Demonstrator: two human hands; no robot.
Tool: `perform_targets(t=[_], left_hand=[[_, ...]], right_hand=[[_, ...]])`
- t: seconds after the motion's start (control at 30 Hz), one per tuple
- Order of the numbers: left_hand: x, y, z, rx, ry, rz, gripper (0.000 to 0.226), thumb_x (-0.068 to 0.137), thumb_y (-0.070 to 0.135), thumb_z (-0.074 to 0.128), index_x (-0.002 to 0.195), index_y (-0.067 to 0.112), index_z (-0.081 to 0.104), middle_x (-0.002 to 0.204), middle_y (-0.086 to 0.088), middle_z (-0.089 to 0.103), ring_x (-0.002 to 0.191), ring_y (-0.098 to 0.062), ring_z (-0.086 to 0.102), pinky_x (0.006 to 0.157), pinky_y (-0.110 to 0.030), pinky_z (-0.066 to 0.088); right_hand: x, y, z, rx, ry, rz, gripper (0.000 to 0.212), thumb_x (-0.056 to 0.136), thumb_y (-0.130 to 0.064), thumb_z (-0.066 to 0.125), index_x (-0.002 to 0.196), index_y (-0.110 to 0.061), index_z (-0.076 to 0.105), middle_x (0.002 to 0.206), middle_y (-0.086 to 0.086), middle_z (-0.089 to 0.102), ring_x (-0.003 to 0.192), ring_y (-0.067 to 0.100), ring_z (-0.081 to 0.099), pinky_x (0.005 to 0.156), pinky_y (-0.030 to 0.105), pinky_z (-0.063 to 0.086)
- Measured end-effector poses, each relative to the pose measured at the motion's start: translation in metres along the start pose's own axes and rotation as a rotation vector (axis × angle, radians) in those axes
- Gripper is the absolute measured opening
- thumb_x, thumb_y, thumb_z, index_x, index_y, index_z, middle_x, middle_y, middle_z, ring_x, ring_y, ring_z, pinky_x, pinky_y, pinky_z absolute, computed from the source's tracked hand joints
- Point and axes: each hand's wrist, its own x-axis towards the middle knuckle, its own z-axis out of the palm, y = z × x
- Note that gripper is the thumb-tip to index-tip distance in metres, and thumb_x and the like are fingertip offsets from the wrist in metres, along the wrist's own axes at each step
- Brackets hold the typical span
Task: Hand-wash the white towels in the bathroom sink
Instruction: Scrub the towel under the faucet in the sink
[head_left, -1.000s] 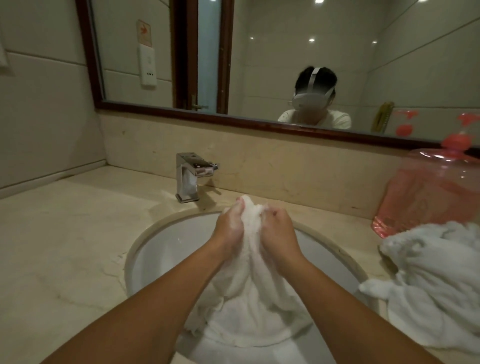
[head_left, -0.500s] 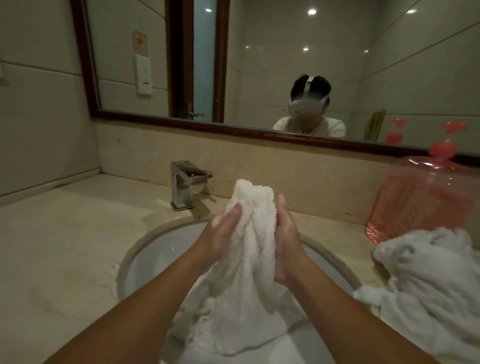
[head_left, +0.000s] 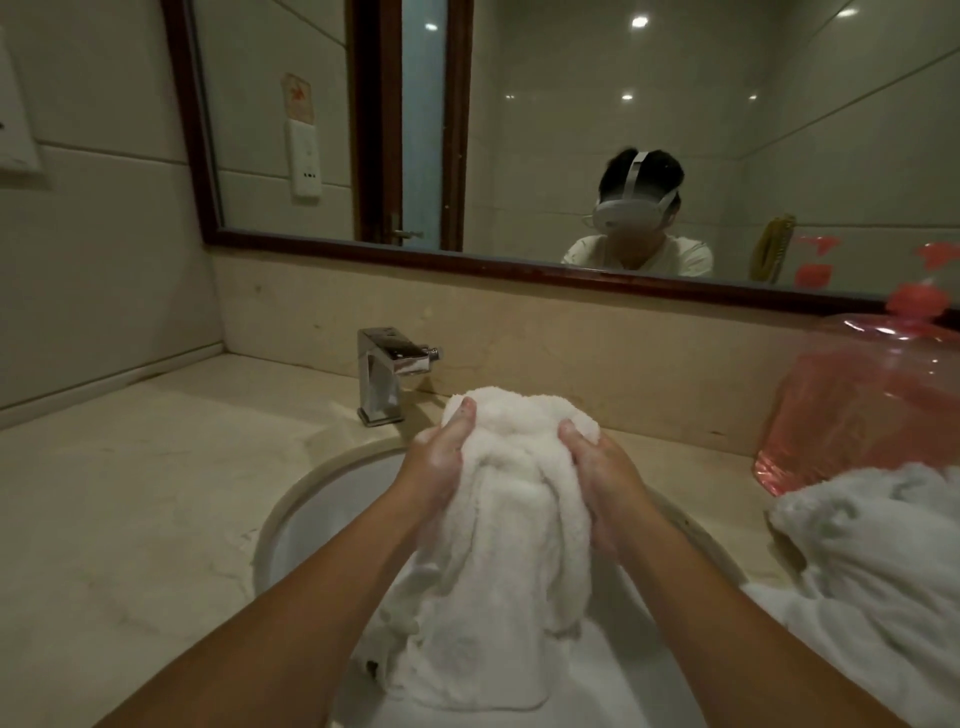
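Towel (head_left: 511, 545), white and wet, is held bunched above the sink (head_left: 311, 514), with its lower end trailing into the basin. The left hand (head_left: 439, 457) grasps the bunched top from the left side and the right hand (head_left: 602, 478) clasps it from the right. The thumbs face forward, and the remaining fingers are hidden behind the cloth. Whitish foam shows on the left hand. The basin floor is covered by the towel and both forearms.

A second towel (head_left: 872, 571) lies heaped on the countertop (head_left: 130, 519), reaching the sink's right rim and cut off by the right frame edge. A pink translucent container (head_left: 857, 415) behind it is likewise cut off. The faucet (head_left: 384, 374) stands at the rear rim, just beside the towel's top. The countertop extends leftward from the rim to the wall.
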Motion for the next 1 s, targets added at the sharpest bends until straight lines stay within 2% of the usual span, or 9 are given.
perform_targets(t=[0.13,0.23,0.3,0.43,0.53,0.67,0.77,0.9,1.0], left_hand=[[0.007,-0.005,0.003,0.047,0.027,0.047,0.088,0.07,0.084,0.068,0.118,0.01,0.075,0.108,-0.012,0.08,0.101,-0.035,0.077,0.097,-0.058,0.058],[0.0,-0.007,0.015,0.216,0.129,0.127,0.078,0.084,0.088,0.048,0.107,0.019,0.076,0.096,-0.001,0.081,0.092,-0.021,0.077,0.085,-0.04,0.06],[-0.003,-0.008,0.02,0.364,0.207,0.175,0.079,0.092,0.085,0.034,0.1,0.018,0.075,0.09,-0.001,0.078,0.085,-0.017,0.073,0.07,-0.031,0.052],[-0.006,-0.004,0.015,0.514,0.181,0.247,0.062,0.105,0.066,0.033,0.082,0.022,0.069,0.072,-0.002,0.071,0.073,-0.018,0.068,0.064,-0.03,0.046],[-0.011,-0.008,0.027,0.572,0.12,0.345,0.054,0.108,0.059,0.03,0.099,0.023,0.069,0.085,-0.006,0.075,0.081,-0.017,0.07,0.068,-0.028,0.049],[0.002,-0.009,0.021,0.571,0.166,0.273,0.045,0.111,0.049,0.036,0.094,0.022,0.068,0.082,-0.004,0.071,0.081,-0.023,0.068,0.062,-0.023,0.048],[-0.005,-0.012,0.019,0.586,0.078,0.362,0.035,0.112,0.041,0.04,0.091,0.031,0.065,0.083,0.004,0.071,0.08,-0.014,0.068,0.062,-0.013,0.046],[-0.018,-0.009,0.025,0.559,0.082,0.388,0.047,0.111,0.05,0.033,0.107,0.023,0.07,0.086,-0.002,0.075,0.085,-0.019,0.072,0.071,-0.026,0.053],[-0.009,0.0,0.018,0.519,0.233,0.181,0.066,0.108,0.062,0.028,0.103,0.011,0.07,0.088,-0.011,0.071,0.085,-0.025,0.068,0.065,-0.029,0.047]], right_hand=[[0.002,0.0,0.012,-0.055,0.129,-0.126,0.018,0.107,-0.024,0.058,0.122,-0.019,0.069,0.119,0.004,0.075,0.103,0.023,0.074,0.099,0.047,0.06],[-0.014,-0.002,0.032,-0.186,0.024,-0.235,0.015,0.112,-0.03,0.047,0.11,-0.032,0.062,0.111,-0.014,0.07,0.091,-0.01,0.063,0.083,0.013,0.052],[-0.027,0.002,0.045,-0.289,-0.077,-0.269,0.024,0.115,-0.039,0.036,0.11,-0.036,0.059,0.104,-0.023,0.063,0.09,-0.016,0.06,0.073,0.002,0.043],[-0.039,0.014,0.054,-0.515,-0.031,-0.423,0.033,0.113,-0.041,0.035,0.113,-0.025,0.065,0.099,-0.013,0.069,0.093,-0.003,0.065,0.075,0.015,0.048],[-0.017,0.005,0.048,-0.509,0.163,-0.364,0.04,0.112,-0.04,0.037,0.109,-0.014,0.067,0.104,0.004,0.071,0.099,0.023,0.067,0.088,0.037,0.052],[-0.02,0.02,0.053,-0.724,0.053,-0.367,0.036,0.113,-0.037,0.036,0.102,-0.018,0.066,0.086,-0.011,0.062,0.08,0.005,0.061,0.066,0.016,0.043],[-0.019,0.017,0.046,-0.72,0.103,-0.337,0.04,0.113,-0.034,0.036,0.104,-0.013,0.069,0.095,-0.001,0.068,0.09,0.02,0.065,0.078,0.034,0.049],[-0.016,0.007,0.049,-0.703,0.173,-0.281,0.04,0.112,-0.03,0.037,0.106,-0.011,0.072,0.105,0.006,0.073,0.1,0.028,0.069,0.08,0.034,0.05],[-0.039,0.011,0.053,-0.601,0.042,-0.317,0.032,0.111,-0.034,0.043,0.093,-0.019,0.065,0.093,0.002,0.069,0.088,0.021,0.065,0.073,0.034,0.046]])
